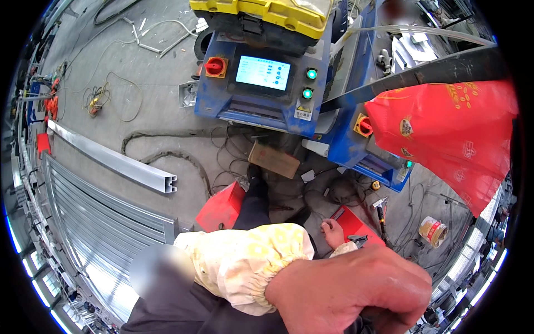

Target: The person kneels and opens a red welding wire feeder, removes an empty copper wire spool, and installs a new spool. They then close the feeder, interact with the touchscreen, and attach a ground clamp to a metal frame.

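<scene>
My left hand point(356, 289) is a closed fist right under the camera at the lower right. Its forearm wears a pale yellow patterned sleeve cover point(245, 261) and crosses in from the left. Nothing shows inside the fist. Further down, my right hand point(332, 231) rests on the edge of a flat red tray point(356, 222) on the floor, and my left hand partly hides it. A pair of dark pliers point(359, 240) lies just beside it. Dark trousers point(253, 209) stretch up the middle toward a blue machine.
The blue machine point(222, 103) has a lit screen point(262, 72), red rotary switches, green lamps and a yellow case on top. A red plastic bag point(450, 133) hangs at the right. An aluminium profile point(111, 158), a ribbed metal panel point(94, 222), cables, a cardboard box point(273, 160) and a tin can point(433, 231) lie around.
</scene>
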Tool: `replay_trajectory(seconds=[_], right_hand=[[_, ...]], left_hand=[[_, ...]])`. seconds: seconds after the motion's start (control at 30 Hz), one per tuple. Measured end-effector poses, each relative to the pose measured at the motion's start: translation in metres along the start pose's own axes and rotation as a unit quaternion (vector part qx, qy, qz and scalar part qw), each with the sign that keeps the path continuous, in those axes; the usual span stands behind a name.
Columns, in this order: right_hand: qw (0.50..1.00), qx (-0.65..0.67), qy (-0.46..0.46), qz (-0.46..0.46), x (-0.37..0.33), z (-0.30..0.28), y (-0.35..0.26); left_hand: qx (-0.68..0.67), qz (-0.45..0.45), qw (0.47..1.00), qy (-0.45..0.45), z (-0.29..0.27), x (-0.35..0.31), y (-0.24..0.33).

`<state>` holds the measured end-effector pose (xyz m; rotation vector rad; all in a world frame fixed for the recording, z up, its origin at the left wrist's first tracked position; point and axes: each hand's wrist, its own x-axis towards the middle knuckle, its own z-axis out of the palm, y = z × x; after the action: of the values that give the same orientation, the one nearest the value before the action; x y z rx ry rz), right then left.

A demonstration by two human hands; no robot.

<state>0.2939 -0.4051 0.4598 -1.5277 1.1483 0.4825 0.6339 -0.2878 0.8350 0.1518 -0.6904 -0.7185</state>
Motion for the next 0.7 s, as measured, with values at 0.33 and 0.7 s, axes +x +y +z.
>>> replay_trajectory(seconds=[0.33,0.7], right_hand=[[1.000,0.010,0.008,-0.015,-0.004,-0.019,0.002],[0.996,0.054,-0.033,-0.066,0.000,-0.123,0.072]], left_hand=[[0.018,-0.046,0.999,-0.005,0.019,-0.017,-0.018],[0.468,0.109,0.875,0.060,0.161,-0.061,-0.020]])
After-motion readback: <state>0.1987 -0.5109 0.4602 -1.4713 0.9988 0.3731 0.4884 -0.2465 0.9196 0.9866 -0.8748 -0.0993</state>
